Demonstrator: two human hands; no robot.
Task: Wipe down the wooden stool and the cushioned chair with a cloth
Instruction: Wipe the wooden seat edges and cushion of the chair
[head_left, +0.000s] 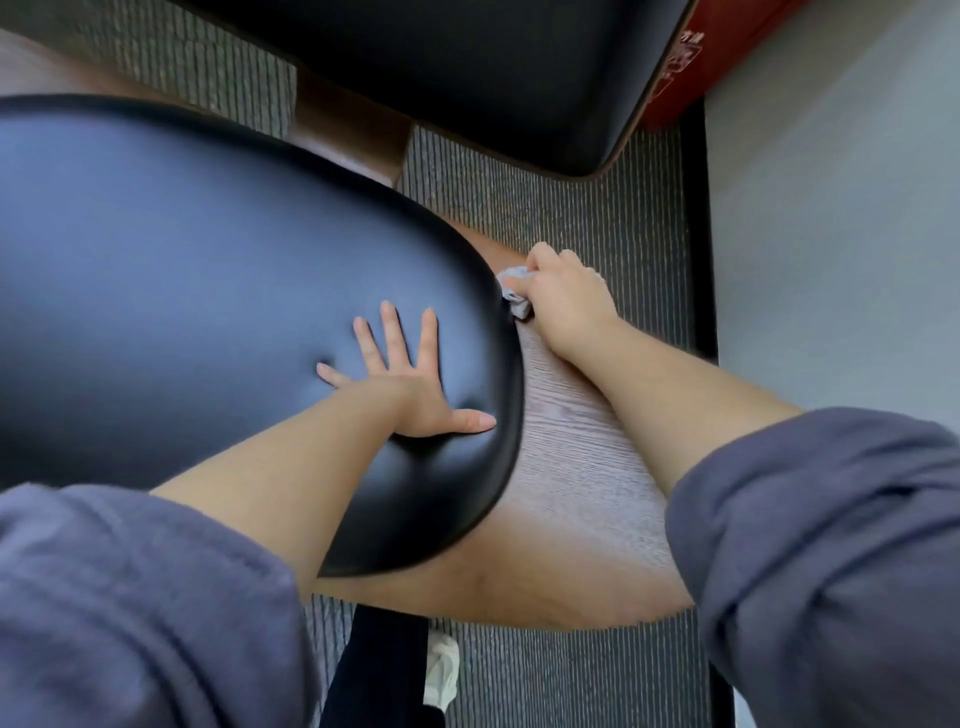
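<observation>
Left hand (410, 387) flat on black padded leather cushion (208, 291), fingers spread. Right hand (563, 299) gripping crumpled grey cloth (514, 296), pressed against brown wooden seat frame (576, 467) at cushion edge.

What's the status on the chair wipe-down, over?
Left hand flat on black cushion. Right hand grips cloth against wooden frame. No obstruction seen.

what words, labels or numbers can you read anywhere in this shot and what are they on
White print on the red object at the upper right: a few characters and a framed mark, too blurred to read.
No other text shows on the black cushion, the wooden base under it, or the cloth.
</observation>
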